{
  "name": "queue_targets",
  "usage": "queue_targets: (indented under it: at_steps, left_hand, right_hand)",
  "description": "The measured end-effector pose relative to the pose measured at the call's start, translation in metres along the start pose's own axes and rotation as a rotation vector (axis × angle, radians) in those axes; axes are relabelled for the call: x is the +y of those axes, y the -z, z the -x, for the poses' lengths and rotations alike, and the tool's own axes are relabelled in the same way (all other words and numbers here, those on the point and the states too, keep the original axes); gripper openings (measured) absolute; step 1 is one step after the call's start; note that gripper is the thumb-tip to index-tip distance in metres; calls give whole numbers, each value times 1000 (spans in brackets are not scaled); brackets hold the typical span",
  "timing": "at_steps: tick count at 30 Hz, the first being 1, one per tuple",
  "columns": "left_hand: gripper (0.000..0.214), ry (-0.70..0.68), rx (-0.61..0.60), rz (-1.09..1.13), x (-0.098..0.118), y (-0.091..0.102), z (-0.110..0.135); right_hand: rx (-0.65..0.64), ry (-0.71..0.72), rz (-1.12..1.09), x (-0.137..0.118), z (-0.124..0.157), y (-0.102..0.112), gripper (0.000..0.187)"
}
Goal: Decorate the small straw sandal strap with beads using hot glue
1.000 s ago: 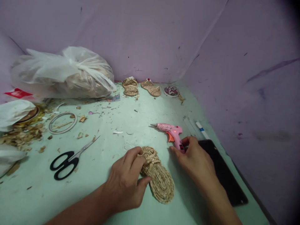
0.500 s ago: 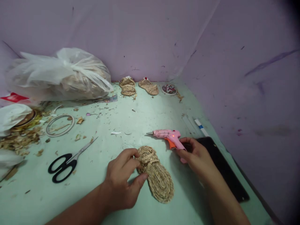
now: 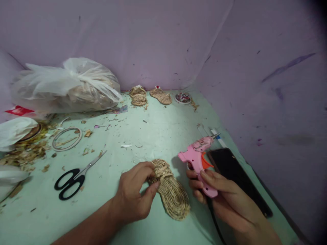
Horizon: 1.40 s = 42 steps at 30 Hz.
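Note:
A small woven straw sandal (image 3: 170,190) lies on the pale green table (image 3: 153,132) in front of me. My left hand (image 3: 135,195) pinches its strap end between thumb and fingers. My right hand (image 3: 217,190) is closed round the handle of a pink hot glue gun (image 3: 198,158), lifted off the table with its nozzle pointing away to the right. The gun's black cord (image 3: 214,221) runs down toward me.
Black-handled scissors (image 3: 74,177) lie at the left. A black phone (image 3: 235,173) rests by the right edge. More small straw sandals (image 3: 139,97), a dish of beads (image 3: 183,97), a filled plastic bag (image 3: 68,85), a metal ring (image 3: 66,139) and straw scraps (image 3: 22,153) sit further back.
My right hand has picked the glue gun up from the table and turned it so the nozzle points right. My left hand stays on the sandal's strap.

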State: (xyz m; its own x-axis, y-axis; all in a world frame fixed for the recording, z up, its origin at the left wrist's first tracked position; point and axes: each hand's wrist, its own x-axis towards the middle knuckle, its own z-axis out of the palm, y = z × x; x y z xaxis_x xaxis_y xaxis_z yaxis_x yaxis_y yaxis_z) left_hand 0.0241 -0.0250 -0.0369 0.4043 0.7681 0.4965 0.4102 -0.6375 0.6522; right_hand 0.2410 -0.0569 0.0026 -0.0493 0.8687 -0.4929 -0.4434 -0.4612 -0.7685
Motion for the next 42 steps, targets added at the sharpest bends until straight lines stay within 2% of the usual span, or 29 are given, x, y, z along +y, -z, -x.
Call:
queue_targets:
  at_steps: [2, 4, 6, 9, 10, 13, 15, 17, 20, 24, 29, 35, 42]
  left_hand:
    - [12, 33, -38, 13, 0, 0, -1]
    - [8, 62, -73, 25, 1, 2, -2]
    - [4, 91, -105, 48, 2, 3, -4]
    - [5, 139, -130, 90, 1, 5, -6]
    - [5, 154, -131, 100, 1, 5, -6]
    - [6, 185, -112, 95, -1, 4, -3]
    - [6, 183, -65, 68, -1, 4, 1]
    - [6, 193, -24, 41, -1, 4, 5]
    - [4, 271, -39, 70, 0, 6, 10]
    - [7, 418, -79, 131, 1, 4, 10]
    - [10, 523, -72, 221, 2, 3, 4]
    - [10, 508, -76, 270, 3, 4, 2]
    - [10, 499, -83, 261, -1, 2, 6]
  right_hand:
    - [98, 167, 149, -8, 4, -2, 22]
    - [272, 359, 237, -18, 3, 0, 23]
    - [327, 361, 180, -26, 0, 4, 28]
    - [195, 131, 38, -29, -7, 9, 35]
    - [178, 120, 32, -28, -8, 9, 33]
    - [203, 288, 103, -23, -12, 7, 27]
    - [182, 362, 129, -21, -13, 4, 30]
    - [109, 337, 133, -18, -14, 2, 34]
    - [13, 322, 190, -9, -12, 3, 30]
    - [-8, 408, 296, 11, -3, 15, 23]
    - [-83, 384, 466, 27, 5, 33, 22]
    - [-105, 481, 668, 32, 6, 47, 14]
    - [-73, 525, 809, 33, 6, 49, 15]
